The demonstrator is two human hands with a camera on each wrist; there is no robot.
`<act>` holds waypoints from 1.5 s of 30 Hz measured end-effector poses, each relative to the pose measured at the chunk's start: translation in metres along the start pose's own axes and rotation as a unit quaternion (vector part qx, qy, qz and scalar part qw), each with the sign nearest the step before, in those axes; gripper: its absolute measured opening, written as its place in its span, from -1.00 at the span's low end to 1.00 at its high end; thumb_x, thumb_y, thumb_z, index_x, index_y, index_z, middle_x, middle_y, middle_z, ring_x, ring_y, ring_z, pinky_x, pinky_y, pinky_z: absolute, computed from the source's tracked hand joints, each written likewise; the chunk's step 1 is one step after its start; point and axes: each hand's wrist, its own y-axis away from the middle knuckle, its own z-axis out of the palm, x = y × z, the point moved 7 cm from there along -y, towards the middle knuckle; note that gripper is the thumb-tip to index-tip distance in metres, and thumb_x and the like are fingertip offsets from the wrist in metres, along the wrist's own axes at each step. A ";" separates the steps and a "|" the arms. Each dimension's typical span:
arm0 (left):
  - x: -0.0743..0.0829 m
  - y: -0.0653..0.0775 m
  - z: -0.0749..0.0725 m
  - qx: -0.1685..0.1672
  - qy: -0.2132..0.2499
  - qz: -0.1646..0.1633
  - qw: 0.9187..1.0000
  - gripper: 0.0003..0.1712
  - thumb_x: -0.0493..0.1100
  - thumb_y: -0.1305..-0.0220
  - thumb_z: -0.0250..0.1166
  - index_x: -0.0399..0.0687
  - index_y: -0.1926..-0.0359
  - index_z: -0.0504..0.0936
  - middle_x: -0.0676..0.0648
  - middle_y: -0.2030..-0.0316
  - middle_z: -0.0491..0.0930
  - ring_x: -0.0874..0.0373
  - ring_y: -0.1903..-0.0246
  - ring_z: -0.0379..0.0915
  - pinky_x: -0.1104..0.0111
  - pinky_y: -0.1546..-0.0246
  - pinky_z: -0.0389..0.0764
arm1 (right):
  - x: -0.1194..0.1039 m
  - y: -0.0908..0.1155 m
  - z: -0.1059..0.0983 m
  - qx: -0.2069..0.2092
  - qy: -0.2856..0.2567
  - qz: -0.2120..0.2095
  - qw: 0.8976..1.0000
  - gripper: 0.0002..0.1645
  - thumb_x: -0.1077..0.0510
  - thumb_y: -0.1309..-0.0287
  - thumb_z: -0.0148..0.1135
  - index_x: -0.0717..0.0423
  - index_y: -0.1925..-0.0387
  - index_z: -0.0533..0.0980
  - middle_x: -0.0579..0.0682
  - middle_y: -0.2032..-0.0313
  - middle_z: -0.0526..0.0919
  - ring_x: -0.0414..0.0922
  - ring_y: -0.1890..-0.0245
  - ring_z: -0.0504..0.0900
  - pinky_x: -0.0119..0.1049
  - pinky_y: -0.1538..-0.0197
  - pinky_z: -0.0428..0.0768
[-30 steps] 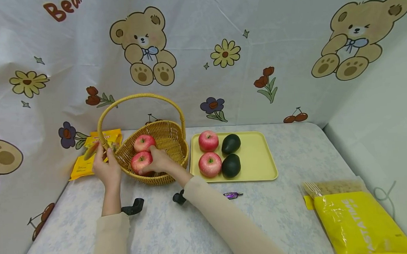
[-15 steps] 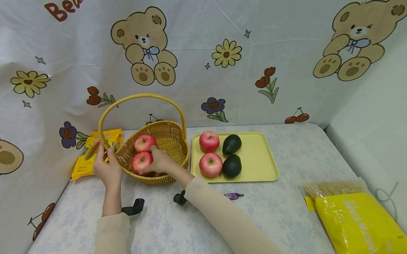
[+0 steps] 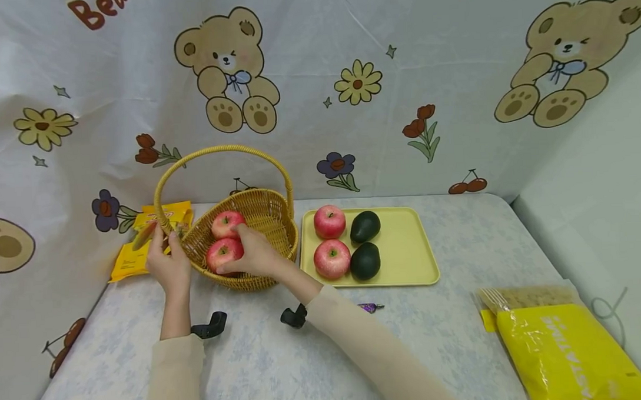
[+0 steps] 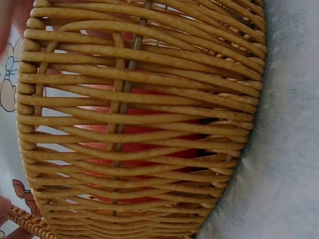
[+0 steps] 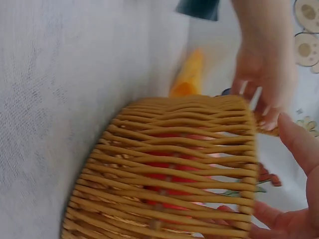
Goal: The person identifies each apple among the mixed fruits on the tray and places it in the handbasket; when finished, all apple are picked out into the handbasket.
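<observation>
A wicker basket with a tall arched handle stands at the left of the table. Two red apples, a rear one and a front one, lie inside it. My left hand grips the handle's left base. Over the basket's front right rim, my right hand reaches in beside the front apple, thumb and fingers spread apart. Its thumb stands clear of the weave in the right wrist view. Through the gaps in the basket wall, red shows in the left wrist view.
Right of the basket, a pale yellow tray bears two apples and two avocados. A small purple wrapped item lies in front. Yellow packages sit behind my left hand; a yellow bag lies front right.
My right hand has drawn slightly back to the right from the front apple, its fingers loosening. The apple stays in the basket. My left hand has kept its place on the handle.
</observation>
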 end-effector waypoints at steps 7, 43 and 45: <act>0.000 0.001 -0.001 -0.003 -0.019 -0.011 1.000 -0.52 -0.12 -0.50 0.03 0.04 -0.38 0.40 -0.10 -0.24 0.53 -0.03 -0.14 0.50 0.10 -0.18 0.55 | -0.014 0.042 -0.032 0.025 0.001 -0.043 0.999 0.06 -0.23 0.04 0.47 0.02 -0.41 0.23 -0.03 -0.34 0.39 -0.08 -0.30 0.40 -0.16 -0.31 0.46; 0.001 -0.001 0.001 -0.002 -0.008 0.001 1.000 -0.54 -0.17 -0.48 0.05 -0.01 -0.35 0.43 -0.13 -0.22 0.54 -0.04 -0.13 0.49 0.08 -0.20 0.52 | 0.116 0.129 -0.150 0.143 -0.111 -0.032 0.983 0.14 0.12 0.04 0.53 0.04 -0.49 0.08 0.05 -0.47 0.19 0.07 -0.41 0.29 0.00 -0.39 0.35; 0.000 0.000 0.001 -0.003 -0.009 -0.003 1.000 -0.54 -0.16 -0.49 0.05 0.00 -0.36 0.43 -0.12 -0.22 0.53 -0.04 -0.13 0.49 0.09 -0.21 0.52 | 0.120 0.127 -0.147 0.127 -0.107 -0.032 0.986 0.18 0.11 0.06 0.54 0.03 -0.51 0.04 0.05 -0.49 0.14 0.09 -0.43 0.26 0.03 -0.40 0.33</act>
